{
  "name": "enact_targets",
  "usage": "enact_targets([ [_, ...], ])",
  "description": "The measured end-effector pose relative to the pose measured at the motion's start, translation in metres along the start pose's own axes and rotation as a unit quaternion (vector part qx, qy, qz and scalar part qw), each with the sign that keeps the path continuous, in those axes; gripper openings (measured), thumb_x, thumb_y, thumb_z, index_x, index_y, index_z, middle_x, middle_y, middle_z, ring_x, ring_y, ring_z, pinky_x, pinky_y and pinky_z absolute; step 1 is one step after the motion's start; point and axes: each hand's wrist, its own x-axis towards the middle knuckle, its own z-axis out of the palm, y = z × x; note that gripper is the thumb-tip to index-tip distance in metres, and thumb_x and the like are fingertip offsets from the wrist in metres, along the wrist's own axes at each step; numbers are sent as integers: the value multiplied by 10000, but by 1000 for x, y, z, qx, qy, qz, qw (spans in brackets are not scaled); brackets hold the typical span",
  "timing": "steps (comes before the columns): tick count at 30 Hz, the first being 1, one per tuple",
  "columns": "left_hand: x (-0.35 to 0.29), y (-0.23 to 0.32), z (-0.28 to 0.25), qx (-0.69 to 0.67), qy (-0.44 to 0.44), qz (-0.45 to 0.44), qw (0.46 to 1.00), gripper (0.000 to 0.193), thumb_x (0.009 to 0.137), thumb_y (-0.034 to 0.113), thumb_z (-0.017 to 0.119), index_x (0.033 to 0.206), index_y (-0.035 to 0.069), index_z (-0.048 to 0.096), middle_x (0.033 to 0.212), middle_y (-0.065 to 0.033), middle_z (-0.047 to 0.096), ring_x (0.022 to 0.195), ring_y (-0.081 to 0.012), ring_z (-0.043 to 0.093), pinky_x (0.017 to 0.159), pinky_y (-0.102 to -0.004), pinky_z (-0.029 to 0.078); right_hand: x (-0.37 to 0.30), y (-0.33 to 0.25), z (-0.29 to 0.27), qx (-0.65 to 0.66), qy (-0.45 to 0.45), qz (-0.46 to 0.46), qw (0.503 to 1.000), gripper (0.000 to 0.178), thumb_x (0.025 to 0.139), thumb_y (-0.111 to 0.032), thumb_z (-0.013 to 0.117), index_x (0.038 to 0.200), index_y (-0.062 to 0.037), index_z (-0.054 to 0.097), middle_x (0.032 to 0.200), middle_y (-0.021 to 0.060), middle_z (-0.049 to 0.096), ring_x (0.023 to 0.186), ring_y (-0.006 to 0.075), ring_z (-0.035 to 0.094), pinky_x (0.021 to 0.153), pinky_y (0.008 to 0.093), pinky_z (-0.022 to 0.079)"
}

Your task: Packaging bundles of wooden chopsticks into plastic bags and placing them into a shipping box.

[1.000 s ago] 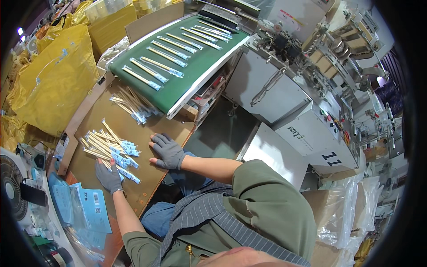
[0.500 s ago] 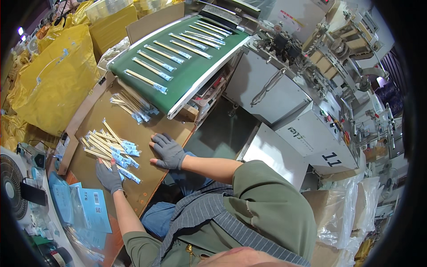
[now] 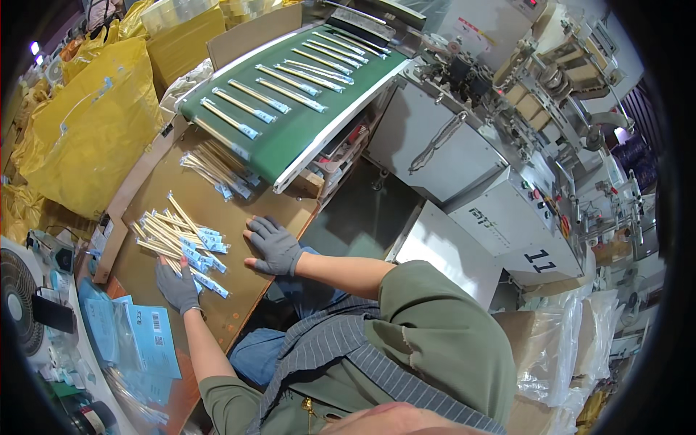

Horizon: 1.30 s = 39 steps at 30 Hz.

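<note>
A loose pile of wrapped chopsticks (image 3: 181,235), pale sticks in clear sleeves with blue ends, lies on the brown tabletop (image 3: 156,192). At its near left edge rests my left hand (image 3: 177,286) in a grey glove with bare fingertips, fingers apart and touching the pile, gripping none of it. My right hand (image 3: 275,249), gloved alike, lies open on the table to the right of the pile, fingers spread and holding nothing. Farther off, a second heap of wrapped chopsticks (image 3: 216,170) sits below the end of the green conveyor belt (image 3: 290,134).
Spaced wrapped chopsticks (image 3: 279,88) lie along the belt. Yellow bags (image 3: 90,130) stand beyond the table's left side. Blue printed packaging (image 3: 152,341) and a fan (image 3: 18,304) are at the near left. A grey machine cabinet (image 3: 428,138) stands to the right.
The wrapped chopsticks on the belt have travelled toward its near left end, and the foremost now lies at the belt's edge. Both my hands have stayed nearly still.
</note>
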Motion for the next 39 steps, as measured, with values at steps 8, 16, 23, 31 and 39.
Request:
enact_targets([
  [8, -2, -4, 3, 3, -15, -19, 1000, 671, 894, 468, 566, 1333, -29, 460, 1333, -257, 490, 1247, -389, 445, 1056, -447, 323, 2, -3, -5, -6, 1, -10, 1000, 612, 811, -464, 592, 1180, 20, 529, 1288, 236, 464, 1262, 392, 396, 1089, 482, 277],
  [16, 1, 1, -2, -15, -29, -31, 999, 665, 884, 450, 588, 1322, -35, 467, 1336, -257, 488, 1251, -387, 442, 1065, -443, 318, 3, -4, -6, -12, -6, -11, 1000, 629, 835, -481, 577, 1210, 21, 517, 1280, 223, 474, 1257, 391, 405, 1086, 477, 292],
  [23, 1, 3, -3, -26, -34, -36, 998, 660, 884, 445, 590, 1320, -36, 466, 1339, -256, 486, 1255, -386, 439, 1071, -443, 308, 4, -3, -6, -13, 1, -17, 1000, 619, 829, -474, 590, 1201, 15, 516, 1275, 235, 472, 1247, 394, 408, 1075, 484, 296],
  [31, -1, 3, -3, -11, -26, -30, 999, 656, 885, 438, 592, 1322, -34, 463, 1333, -251, 489, 1254, -382, 437, 1071, -440, 305, 5, -3, -8, -8, 4, -18, 1000, 617, 822, -470, 599, 1192, 15, 516, 1286, 245, 469, 1231, 396, 417, 1067, 484, 299],
  [39, 1, 3, -3, -7, -31, -33, 999, 645, 883, 418, 598, 1326, -29, 457, 1331, -252, 485, 1248, -383, 439, 1064, -443, 306, 8, -3, -12, 21, -2, -9, 1000, 585, 804, -416, 625, 1204, -1, 525, 1302, 240, 473, 1236, 394, 425, 1067, 493, 309],
])
